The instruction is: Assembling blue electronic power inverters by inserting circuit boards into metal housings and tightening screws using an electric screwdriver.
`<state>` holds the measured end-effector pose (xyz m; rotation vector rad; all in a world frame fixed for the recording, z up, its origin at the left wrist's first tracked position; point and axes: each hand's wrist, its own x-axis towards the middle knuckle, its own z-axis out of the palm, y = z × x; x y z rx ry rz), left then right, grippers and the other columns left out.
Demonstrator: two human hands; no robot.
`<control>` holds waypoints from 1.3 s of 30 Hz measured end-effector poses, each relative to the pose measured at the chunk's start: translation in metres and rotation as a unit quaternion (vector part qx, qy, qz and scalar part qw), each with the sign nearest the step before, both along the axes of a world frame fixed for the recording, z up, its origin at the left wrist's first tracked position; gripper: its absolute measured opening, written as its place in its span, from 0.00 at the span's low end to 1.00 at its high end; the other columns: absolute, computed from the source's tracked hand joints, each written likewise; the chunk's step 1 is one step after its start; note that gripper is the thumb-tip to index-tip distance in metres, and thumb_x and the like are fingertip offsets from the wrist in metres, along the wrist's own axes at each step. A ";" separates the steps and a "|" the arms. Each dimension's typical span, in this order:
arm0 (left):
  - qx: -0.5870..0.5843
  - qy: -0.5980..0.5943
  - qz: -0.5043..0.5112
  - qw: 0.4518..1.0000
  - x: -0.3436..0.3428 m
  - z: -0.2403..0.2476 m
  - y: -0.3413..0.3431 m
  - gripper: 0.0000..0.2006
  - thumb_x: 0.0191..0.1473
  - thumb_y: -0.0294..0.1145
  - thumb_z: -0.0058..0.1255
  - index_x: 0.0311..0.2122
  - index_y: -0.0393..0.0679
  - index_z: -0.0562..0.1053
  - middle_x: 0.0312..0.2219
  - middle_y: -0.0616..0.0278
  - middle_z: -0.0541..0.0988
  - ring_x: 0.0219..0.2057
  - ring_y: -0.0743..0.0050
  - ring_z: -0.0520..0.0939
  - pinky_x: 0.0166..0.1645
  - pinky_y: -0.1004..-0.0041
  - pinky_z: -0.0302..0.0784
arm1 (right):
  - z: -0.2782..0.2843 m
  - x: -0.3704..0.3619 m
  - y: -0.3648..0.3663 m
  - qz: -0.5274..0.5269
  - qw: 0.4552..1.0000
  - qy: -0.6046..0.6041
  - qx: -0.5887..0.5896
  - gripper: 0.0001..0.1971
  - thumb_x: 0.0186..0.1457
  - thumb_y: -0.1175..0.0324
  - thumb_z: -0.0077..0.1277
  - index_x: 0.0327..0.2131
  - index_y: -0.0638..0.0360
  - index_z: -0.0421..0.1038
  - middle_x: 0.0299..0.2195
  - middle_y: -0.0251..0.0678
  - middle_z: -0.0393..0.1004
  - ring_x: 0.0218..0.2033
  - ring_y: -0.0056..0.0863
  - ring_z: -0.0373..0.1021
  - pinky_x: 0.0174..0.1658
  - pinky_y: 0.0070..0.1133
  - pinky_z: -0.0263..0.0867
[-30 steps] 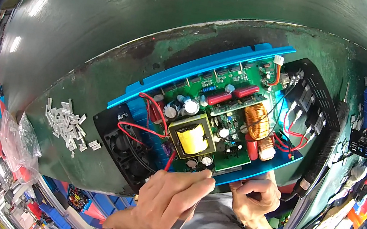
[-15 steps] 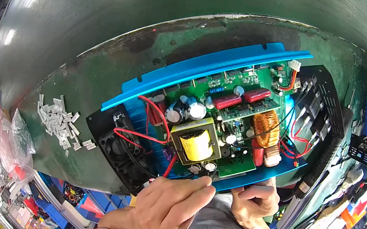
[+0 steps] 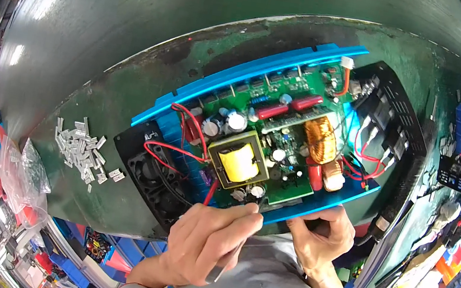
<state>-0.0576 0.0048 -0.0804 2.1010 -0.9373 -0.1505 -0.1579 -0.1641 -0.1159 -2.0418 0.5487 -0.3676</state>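
Note:
An open blue metal casing with a green circuit board lies tilted on the bench in front of me. On the board are a yellow transformer, a copper-wound coil, red capacitors and red wires. My left hand is closed at the casing's near edge, around a slim metal tool mostly hidden by the fingers; its kind cannot be made out. My right hand pinches the near wall of the casing between thumb and bent fingers.
A black end panel with a fan is at the casing's left, a black slotted panel with wired sockets at its right. Silver metal clips lie in a pile at left beside a plastic bag. A black-handled tool is at right.
In the picture, the casing and its panels have shifted left and slightly up. My right hand's fingers have come up onto the near wall. The left hand stays closed, slightly further left.

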 end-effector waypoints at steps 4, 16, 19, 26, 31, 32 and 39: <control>-0.011 -0.008 0.022 1.000 0.000 0.000 -0.002 0.16 0.47 0.16 0.65 0.42 0.40 0.75 0.33 0.54 0.84 0.28 0.64 0.83 0.31 0.73 0.78 | 0.020 -0.009 -0.021 0.047 0.990 -0.085 -0.101 0.14 0.43 0.85 0.66 0.30 0.60 0.71 0.29 0.39 0.76 0.30 0.31 0.71 0.38 0.23 0.66; -0.073 -0.077 0.058 0.993 -0.010 -0.013 -0.007 0.08 0.53 0.15 0.58 0.38 0.34 0.75 0.33 0.54 0.82 0.31 0.62 0.81 0.37 0.70 0.78 | 0.027 -0.077 -0.065 -0.177 0.948 0.154 -0.215 0.31 0.53 0.70 0.61 0.61 0.57 0.64 0.46 0.44 0.72 0.46 0.36 0.70 0.49 0.28 0.66; -0.076 -0.132 0.029 0.988 -0.005 -0.015 -0.011 0.10 0.51 0.16 0.61 0.40 0.35 0.75 0.33 0.55 0.82 0.31 0.58 0.82 0.34 0.68 0.78 | 0.013 -0.120 -0.046 -0.185 0.972 0.108 0.099 0.30 0.54 0.70 0.58 0.60 0.65 0.61 0.45 0.41 0.71 0.47 0.30 0.68 0.55 0.25 0.62; -0.074 -0.134 0.079 0.985 -0.006 -0.022 -0.014 0.05 0.58 0.19 0.57 0.38 0.32 0.75 0.35 0.55 0.81 0.34 0.70 0.81 0.37 0.75 0.78 | -0.013 -0.162 0.003 -0.003 0.921 0.091 0.380 0.30 0.48 0.73 0.60 0.57 0.61 0.65 0.31 0.26 0.69 0.31 0.19 0.66 0.36 0.20 0.65; -0.041 -0.119 0.107 0.986 -0.014 -0.020 -0.020 0.05 0.60 0.21 0.55 0.41 0.32 0.76 0.37 0.58 0.80 0.34 0.77 0.80 0.39 0.78 0.77 | -0.015 -0.151 0.012 0.081 0.935 0.115 0.325 0.34 0.51 0.71 0.60 0.61 0.61 0.59 0.33 0.46 0.76 0.33 0.36 0.75 0.39 0.27 0.69; -0.032 -0.118 0.110 0.986 -0.015 -0.020 -0.021 0.06 0.60 0.21 0.55 0.42 0.31 0.76 0.37 0.58 0.80 0.34 0.77 0.80 0.40 0.79 0.77 | -0.016 -0.150 0.012 0.087 0.945 0.107 0.296 0.34 0.50 0.71 0.59 0.60 0.61 0.59 0.33 0.48 0.76 0.33 0.40 0.76 0.38 0.29 0.69; -0.014 -0.124 0.131 0.983 -0.019 -0.018 -0.019 0.07 0.60 0.21 0.55 0.42 0.31 0.75 0.37 0.57 0.80 0.35 0.76 0.80 0.41 0.78 0.77 | -0.014 -0.144 0.011 0.117 0.966 0.068 0.218 0.34 0.50 0.71 0.59 0.60 0.60 0.59 0.32 0.53 0.77 0.33 0.49 0.76 0.36 0.34 0.70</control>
